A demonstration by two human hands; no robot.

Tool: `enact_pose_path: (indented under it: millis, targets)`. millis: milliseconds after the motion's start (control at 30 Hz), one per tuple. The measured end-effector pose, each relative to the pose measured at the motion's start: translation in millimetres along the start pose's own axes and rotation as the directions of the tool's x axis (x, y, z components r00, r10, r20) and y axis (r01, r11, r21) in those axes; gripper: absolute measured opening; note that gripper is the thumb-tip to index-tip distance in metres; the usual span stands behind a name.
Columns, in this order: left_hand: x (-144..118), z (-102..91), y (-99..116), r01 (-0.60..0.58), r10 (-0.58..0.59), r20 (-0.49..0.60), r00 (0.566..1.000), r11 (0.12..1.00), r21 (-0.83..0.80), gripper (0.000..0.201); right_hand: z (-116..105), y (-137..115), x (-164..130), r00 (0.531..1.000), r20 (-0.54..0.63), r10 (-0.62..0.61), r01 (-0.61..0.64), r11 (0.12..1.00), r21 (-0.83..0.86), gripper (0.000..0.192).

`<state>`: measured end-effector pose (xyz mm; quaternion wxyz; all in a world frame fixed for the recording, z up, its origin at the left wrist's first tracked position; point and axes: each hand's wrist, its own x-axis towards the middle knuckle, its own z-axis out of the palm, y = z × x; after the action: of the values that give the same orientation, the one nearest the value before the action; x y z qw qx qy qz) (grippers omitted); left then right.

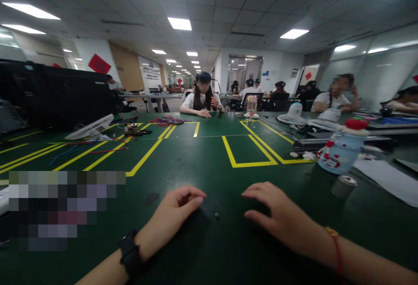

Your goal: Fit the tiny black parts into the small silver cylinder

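A small metal part with a hole, like a nut [216, 215], lies on the dark green table [196, 250] between my two hands. My left hand [178, 209], with a black band on the wrist, is to its left. Its fingers are curled in, the thumb tip is close against the index finger, and no object shows between them. On the other side of the nut is my right hand [271, 211], wearing a red cord bracelet. Its thumb and fingers are spread apart with nothing between them. Neither hand touches the nut.
Right of my right hand stand a small can [344, 186], a blue snowman-decorated jar [341, 152] and white paper [388, 180]. Yellow tape lines mark the table. Wires [166, 120] and a white fan [91, 128] lie left. A person [203, 98] sits opposite. A blurred patch hides the lower left.
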<state>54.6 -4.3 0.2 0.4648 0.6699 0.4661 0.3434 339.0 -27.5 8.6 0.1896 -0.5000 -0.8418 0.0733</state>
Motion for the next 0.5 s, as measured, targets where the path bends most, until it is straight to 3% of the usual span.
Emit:
enact_pose_path:
  millis: [100,200,300,367,433,500]
  targets:
    - [-0.4,-2.0,-0.1,-0.003,0.004,-0.018,1.0,1.0,0.026,0.023,27.8,-45.3,28.9,0.992,0.077,-0.103,0.09,0.985,0.149,0.027]
    - [-0.9,-3.7,1.8,0.002,-0.001,-0.038,0.999,0.999,0.034,0.024,33.4,-50.4,38.6,0.993,0.069,-0.095,0.082,0.982,0.17,0.016]
    - [-1.4,-3.6,4.9,0.036,-0.035,-0.045,0.998,0.999,0.029,0.024,7.7,-21.9,28.4,1.0,0.005,0.0,-0.001,0.993,0.115,0.021]
    - [-1.6,-2.6,6.6,0.063,-0.062,-0.04,0.997,0.998,0.018,0.025,-22.6,10.6,12.2,0.984,-0.156,0.086,-0.092,0.995,-0.032,0.023]
    - [-1.6,-1.2,7.3,0.086,-0.086,-0.026,0.996,0.996,0.0,0.026,-55.5,50.3,-10.6,0.908,-0.389,0.153,-0.256,0.939,-0.229,0.027]
    - [-1.3,0.3,7.5,0.091,-0.092,-0.012,0.996,0.996,-0.012,0.026,-82.2,93.8,-37.5,0.802,-0.546,0.243,-0.487,0.794,-0.363,0.033]
